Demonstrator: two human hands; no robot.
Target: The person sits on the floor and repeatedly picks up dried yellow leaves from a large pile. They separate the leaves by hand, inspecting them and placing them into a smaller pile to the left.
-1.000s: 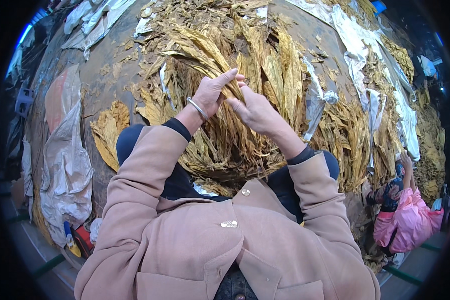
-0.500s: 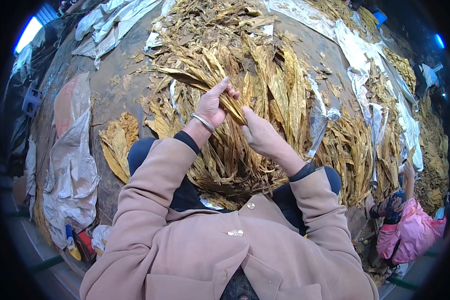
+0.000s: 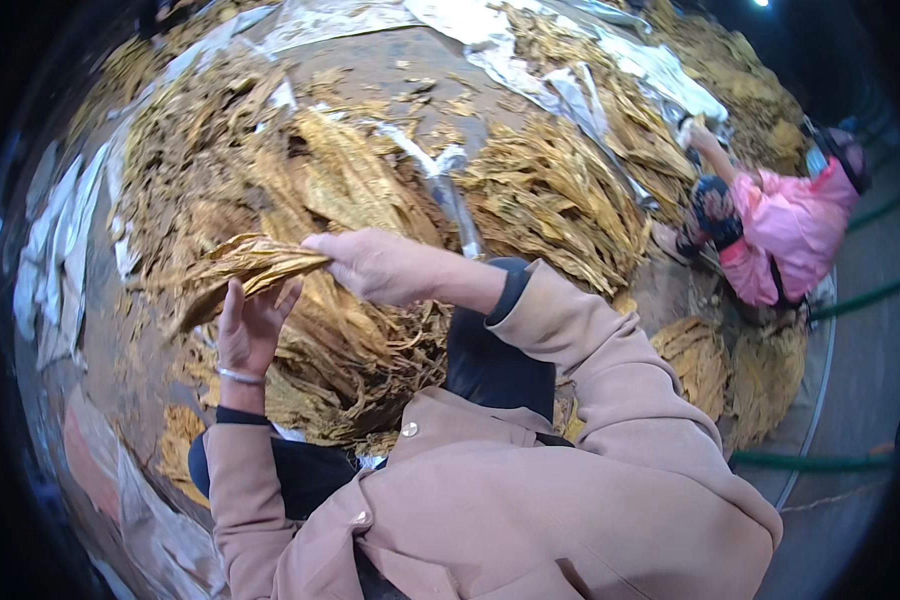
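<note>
A small bundle of dried tobacco leaves [image 3: 252,258] lies crosswise above the big leaf pile, its stem end pointing right. My right hand [image 3: 385,266] is closed round that stem end, thumb on top. Just below the bundle is my left hand [image 3: 250,338], a silver bangle on its wrist, with thumb and fingers apart; whether its fingertips touch the leaves I cannot tell. Beneath both hands spreads the heap of long yellow-brown tobacco leaves [image 3: 345,190].
Another leaf pile [image 3: 555,195] lies to the right, past a twisted white plastic strip [image 3: 452,200]. White sheets [image 3: 65,250] lie at the left. A person in pink [image 3: 785,235] sits at the right among leaves. Green bars [image 3: 810,461] cross the lower right.
The view has swung to the right. The bundle has tipped from upright to nearly level, its stem end now to the right. My left hand has opened from its grip on the bundle.
</note>
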